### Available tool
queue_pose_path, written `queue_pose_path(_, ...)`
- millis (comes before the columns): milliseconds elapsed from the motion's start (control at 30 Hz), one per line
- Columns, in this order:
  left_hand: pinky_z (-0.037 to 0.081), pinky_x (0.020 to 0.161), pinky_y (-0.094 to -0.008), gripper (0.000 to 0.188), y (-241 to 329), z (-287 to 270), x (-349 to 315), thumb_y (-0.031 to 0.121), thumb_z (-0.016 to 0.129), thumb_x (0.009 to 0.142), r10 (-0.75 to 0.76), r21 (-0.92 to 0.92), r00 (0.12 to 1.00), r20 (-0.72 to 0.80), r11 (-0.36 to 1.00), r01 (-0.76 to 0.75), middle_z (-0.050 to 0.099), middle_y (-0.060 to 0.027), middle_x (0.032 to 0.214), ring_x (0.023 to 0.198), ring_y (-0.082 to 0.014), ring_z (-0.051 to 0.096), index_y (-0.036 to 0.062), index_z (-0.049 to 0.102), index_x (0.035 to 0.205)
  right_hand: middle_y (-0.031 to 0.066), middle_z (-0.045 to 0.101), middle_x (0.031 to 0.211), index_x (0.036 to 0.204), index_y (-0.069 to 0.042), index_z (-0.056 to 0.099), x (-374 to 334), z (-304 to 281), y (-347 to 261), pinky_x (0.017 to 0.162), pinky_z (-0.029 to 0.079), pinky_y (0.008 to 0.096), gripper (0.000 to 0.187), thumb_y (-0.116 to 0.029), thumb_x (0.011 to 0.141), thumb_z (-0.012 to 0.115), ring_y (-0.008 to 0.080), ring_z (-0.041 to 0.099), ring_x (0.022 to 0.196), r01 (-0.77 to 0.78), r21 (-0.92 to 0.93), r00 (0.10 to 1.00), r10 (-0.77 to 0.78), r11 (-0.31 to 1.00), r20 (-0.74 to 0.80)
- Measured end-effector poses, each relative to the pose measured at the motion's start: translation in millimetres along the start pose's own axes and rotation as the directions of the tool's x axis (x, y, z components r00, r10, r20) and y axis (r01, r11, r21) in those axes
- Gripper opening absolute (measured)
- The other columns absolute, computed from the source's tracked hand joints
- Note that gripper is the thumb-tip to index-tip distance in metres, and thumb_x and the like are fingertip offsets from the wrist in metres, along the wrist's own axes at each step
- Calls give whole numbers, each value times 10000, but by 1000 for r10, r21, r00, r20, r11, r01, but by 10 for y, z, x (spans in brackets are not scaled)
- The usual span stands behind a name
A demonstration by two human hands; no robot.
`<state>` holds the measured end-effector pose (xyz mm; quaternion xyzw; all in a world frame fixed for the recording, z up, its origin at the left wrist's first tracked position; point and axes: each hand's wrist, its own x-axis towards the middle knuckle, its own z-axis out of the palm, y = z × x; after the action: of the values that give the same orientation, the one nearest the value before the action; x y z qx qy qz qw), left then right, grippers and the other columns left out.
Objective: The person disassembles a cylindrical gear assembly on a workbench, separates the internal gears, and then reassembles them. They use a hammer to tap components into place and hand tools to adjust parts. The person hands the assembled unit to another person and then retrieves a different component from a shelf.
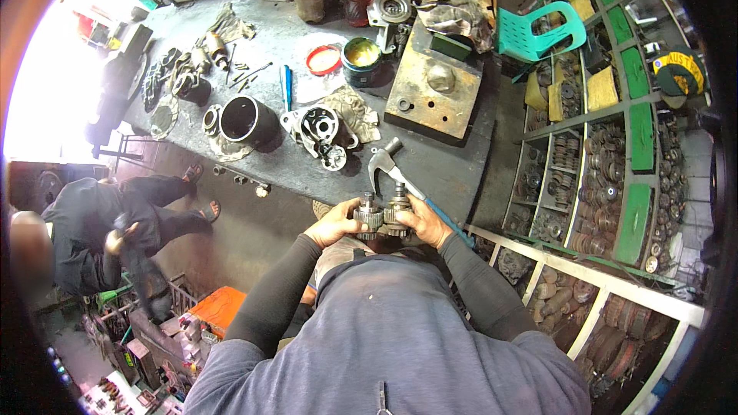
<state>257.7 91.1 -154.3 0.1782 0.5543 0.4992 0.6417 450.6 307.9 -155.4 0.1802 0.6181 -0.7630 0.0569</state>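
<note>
Close to my body, at the near edge of the workbench, both hands are closed around metal parts held side by side. My left hand (338, 221) grips a short pinion gear (369, 219) with a shaft stub pointing up. In my right hand (425, 223) is a second, darker pinion gear (397, 214), its stepped shaft also upward. The two gears sit very close; I cannot tell whether their teeth touch. Just beyond them a claw hammer (383, 163) with a blue handle lies on the bench. Left of it rests an open metal housing (321, 129) with round bores.
A dark hollow cylinder (247, 121), a grease tub (361, 58), its red lid (324, 60) and a heavy steel block (430, 96) occupy the bench (292, 169). Parts shelves (588, 184) and a green plastic chair (538, 31) stand right. Another person (115, 223) is at left.
</note>
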Motion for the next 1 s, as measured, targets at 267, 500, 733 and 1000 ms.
queue_pose_path(267,503,1160,-377,942,-114,-41,51,247,850,789,22,-246,999,47,969,-10,691,-162,1419,1271,-226,679,-93,463,1578,204,683,1310,1440,76,573,12,-61,111,1119,484,413,819,-602,992,671,284,645,1239,25,-220,1000,-26,975,-1)
queue_pose_path(500,493,1175,-389,900,-186,-34,88,320,884,809,49,-306,997,63,952,-28,699,-147,1408,1277,-227,674,-68,515,1533,251,706,1264,1356,77,633,-13,-111,184,1093,478,413,751,-614,1084,515,325,655,1202,60,-237,995,-76,970,-58)
queue_pose_path(733,462,1204,-391,832,-173,9,21,257,856,865,54,-362,997,59,932,-29,692,-168,1411,1290,-251,664,-86,508,1539,242,716,1234,1347,77,648,26,-122,378,1079,487,406,720,-582,1104,487,316,666,1182,71,-205,994,-88,976,-72)
queue_pose_path(1000,540,1151,-414,832,-214,22,30,269,861,872,65,-409,996,63,912,-34,689,-176,1412,1270,-262,693,-81,501,1536,228,720,1257,1363,74,642,-13,-100,221,1082,484,394,702,-562,1106,496,290,663,1202,52,-149,997,-60,987,-52)
